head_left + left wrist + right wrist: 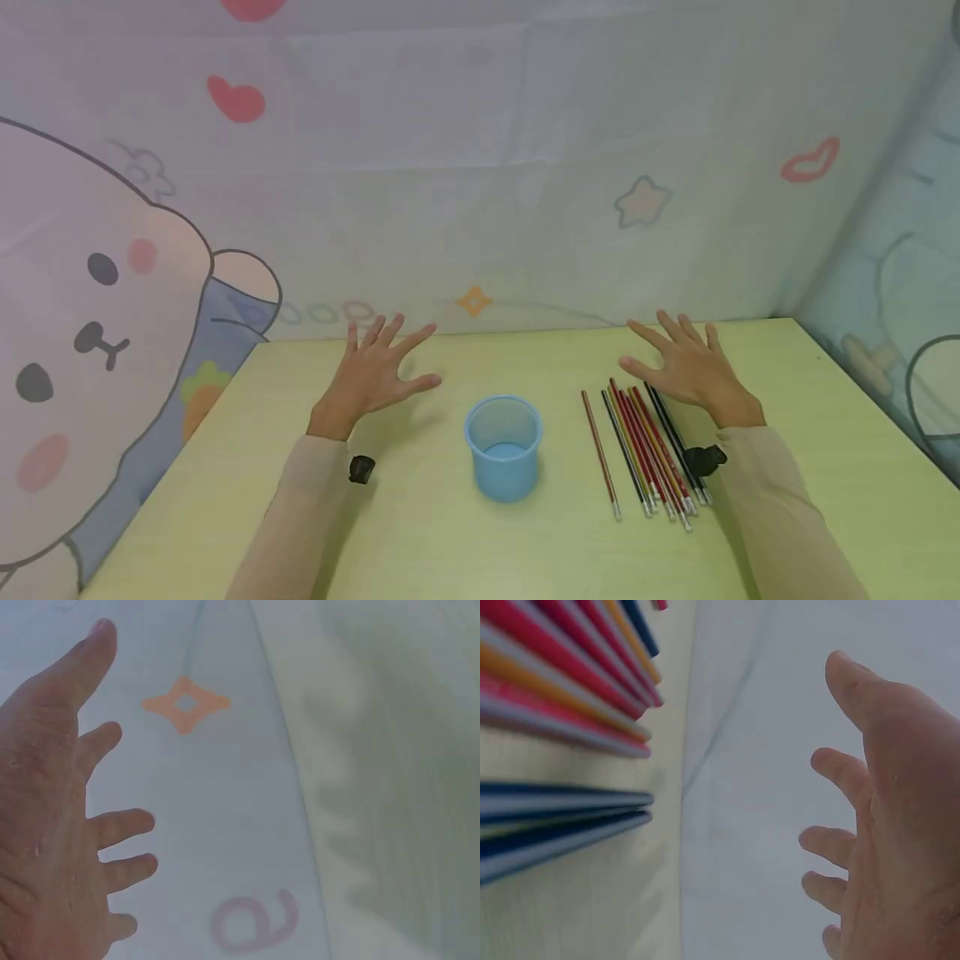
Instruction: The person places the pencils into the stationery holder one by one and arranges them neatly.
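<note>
As slim multicoloured wooden pencils point(663, 448) are lying near right grip point(692, 372), left grip point(375, 377) is hovering — both spread wide, empty.

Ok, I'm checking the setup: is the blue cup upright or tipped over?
Upright. In the head view, the blue cup stands on the table, its open top facing up.

A light-blue cup point(506, 482) stands upright on the table point(420, 533); to its right, red, yellow and dark pencils point(647, 446) lie loosely bunched, one reddish pencil point(600, 454) just apart.
</note>
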A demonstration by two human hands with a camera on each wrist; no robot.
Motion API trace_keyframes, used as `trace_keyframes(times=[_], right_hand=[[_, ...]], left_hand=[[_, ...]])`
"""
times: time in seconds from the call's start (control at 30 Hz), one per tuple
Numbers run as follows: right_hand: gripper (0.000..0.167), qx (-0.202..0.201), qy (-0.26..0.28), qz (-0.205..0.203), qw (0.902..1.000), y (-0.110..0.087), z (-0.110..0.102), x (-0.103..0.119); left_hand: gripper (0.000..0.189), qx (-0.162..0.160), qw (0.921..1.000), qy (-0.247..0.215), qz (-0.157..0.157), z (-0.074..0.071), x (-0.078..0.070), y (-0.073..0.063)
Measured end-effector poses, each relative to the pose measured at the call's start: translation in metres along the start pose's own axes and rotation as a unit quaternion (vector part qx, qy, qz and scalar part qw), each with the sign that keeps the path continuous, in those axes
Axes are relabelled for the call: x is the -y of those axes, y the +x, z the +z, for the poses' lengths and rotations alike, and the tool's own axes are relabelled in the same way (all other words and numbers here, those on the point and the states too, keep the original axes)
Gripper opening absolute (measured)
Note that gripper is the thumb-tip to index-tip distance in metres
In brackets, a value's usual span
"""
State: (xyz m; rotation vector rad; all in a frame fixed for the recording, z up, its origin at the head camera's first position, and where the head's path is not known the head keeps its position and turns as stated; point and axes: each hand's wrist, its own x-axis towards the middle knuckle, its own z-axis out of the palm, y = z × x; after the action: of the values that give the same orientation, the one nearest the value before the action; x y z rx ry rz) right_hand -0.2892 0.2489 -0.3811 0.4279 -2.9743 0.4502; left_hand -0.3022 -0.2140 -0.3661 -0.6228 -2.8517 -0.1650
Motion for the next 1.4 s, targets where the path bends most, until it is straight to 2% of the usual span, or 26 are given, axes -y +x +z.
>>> trace_keyframes(times=[0.17,0.43,0.67,0.83,0.93,1.2,1.4], right_hand=[[0.071,0.011,0.027,-0.032,0.9991,0.005,-0.002,0.010],[0.061,0.048,0.074,-0.055,0.9946,0.014,-0.001,0.027],[0.045,0.076,0.111,-0.079,0.9878,0.017,0.007,0.040],[0.035,0.109,0.125,-0.102,0.9809,0.020,0.011,0.044],[0.032,0.134,0.130,-0.103,0.9770,0.021,0.014,0.045],[0.022,0.188,0.131,-0.101,0.9681,0.021,0.025,0.048],[0.016,0.212,0.145,-0.100,0.9612,0.021,0.029,0.056]], left_hand=[[0.079,0.016,0.9994,-0.024,0.021,-0.004,-0.004,0.005],[0.075,0.021,0.9984,-0.047,0.023,-0.008,-0.014,0.017],[0.073,0.090,0.9929,-0.067,0.040,-0.009,-0.025,0.017],[0.068,0.148,0.9822,-0.109,0.037,-0.016,-0.035,0.013],[0.068,0.172,0.9736,-0.143,0.045,-0.020,-0.039,0.012],[0.059,0.201,0.9492,-0.222,0.096,-0.030,-0.048,0.009],[0.052,0.213,0.9359,-0.248,0.131,-0.034,-0.055,0.010]])
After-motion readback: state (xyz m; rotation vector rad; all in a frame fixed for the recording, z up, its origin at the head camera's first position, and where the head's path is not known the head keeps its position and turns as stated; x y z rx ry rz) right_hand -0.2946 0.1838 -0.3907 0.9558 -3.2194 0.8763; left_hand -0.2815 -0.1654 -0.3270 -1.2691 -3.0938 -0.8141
